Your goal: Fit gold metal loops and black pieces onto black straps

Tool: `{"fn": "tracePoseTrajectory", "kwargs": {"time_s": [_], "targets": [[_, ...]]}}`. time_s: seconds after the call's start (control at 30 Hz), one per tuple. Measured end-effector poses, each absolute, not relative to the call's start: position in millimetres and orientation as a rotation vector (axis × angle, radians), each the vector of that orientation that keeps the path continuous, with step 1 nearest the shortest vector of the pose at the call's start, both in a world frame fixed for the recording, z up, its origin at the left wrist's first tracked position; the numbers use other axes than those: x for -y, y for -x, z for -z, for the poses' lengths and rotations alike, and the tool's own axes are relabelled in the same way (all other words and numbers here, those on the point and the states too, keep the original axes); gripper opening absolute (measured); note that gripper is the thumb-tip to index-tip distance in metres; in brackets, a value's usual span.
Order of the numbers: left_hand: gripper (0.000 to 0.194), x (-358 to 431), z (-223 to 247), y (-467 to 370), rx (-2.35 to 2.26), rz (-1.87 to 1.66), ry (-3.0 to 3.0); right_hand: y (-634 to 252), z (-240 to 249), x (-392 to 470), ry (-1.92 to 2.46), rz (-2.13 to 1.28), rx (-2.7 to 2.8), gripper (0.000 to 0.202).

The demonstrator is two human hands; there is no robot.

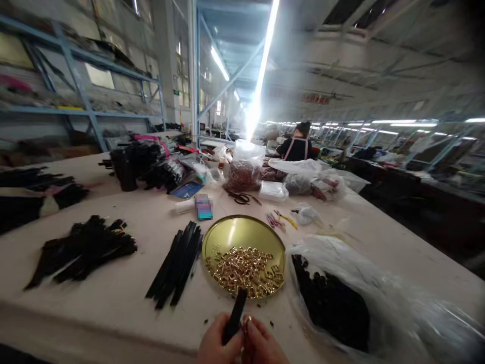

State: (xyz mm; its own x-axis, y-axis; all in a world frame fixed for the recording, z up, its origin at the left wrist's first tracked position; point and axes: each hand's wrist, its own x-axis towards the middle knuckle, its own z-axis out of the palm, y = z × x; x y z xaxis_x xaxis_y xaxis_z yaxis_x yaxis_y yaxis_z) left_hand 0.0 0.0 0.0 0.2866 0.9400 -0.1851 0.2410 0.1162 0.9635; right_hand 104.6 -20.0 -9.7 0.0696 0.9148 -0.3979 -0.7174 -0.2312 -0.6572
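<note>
At the near edge of the table (113, 313), just in front of the round gold tray (235, 235), the left hand (216, 344) is closed around a black strap (235, 313) that sticks up and tilts toward the tray's near rim. The right hand (261, 345) sits against the left one, its fingertips pinched on a small gold buckle (247, 320) right beside the strap; whether buckle and strap touch is too blurred to tell. A heap of the same gold buckles (244, 270) fills the near half of the tray. Just left of the tray lies a neat bundle of black straps (178, 263), and farther left a looser pile of black pieces (83, 250). Right of the tray a clear plastic bag (364, 293) holds dark parts. Beyond the tray lie scissors (240, 198) and a bag of reddish-brown pieces (244, 169). Far behind that, a person in a dark top (297, 146) sits facing away.
</note>
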Motion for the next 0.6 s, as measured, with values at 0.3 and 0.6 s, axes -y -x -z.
{"fn": "tracePoseTrajectory", "kwargs": {"time_s": [0.3,0.6], "targets": [[0.009,0,-32,9,-1.230,-0.531,-1.763,-112,31,35,1.171,-1.347,0.732,0.047],[0.018,-1,-35,20,-1.307,-0.523,-1.855,-118,10,36,0.920,-1.734,0.125,0.035]]}}
